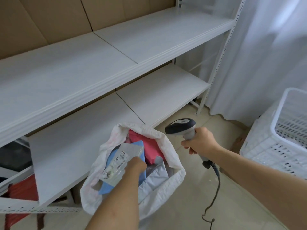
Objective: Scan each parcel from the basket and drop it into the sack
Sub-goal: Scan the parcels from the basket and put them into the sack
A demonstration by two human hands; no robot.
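Observation:
A white woven sack point(172, 161) stands open on the floor against the shelf, holding pink, blue and grey parcels. Over its mouth my left hand point(135, 165) grips a grey bubble-wrap parcel point(123, 160) with a printed label, its fingers hidden under the parcel. To the right, my right hand point(200, 141) is curled round the handle of a corded barcode scanner point(180, 126), whose head points left toward the sack. The white perforated basket point(280, 113) sits at the right edge; its inside is mostly out of view.
White metal shelving point(116, 63) with bare boards runs along the wall behind the sack. A white curtain point(265, 47) hangs at the right. The scanner cable point(214, 196) trails down onto the tiled floor. Dark and red items sit under the shelf at lower left.

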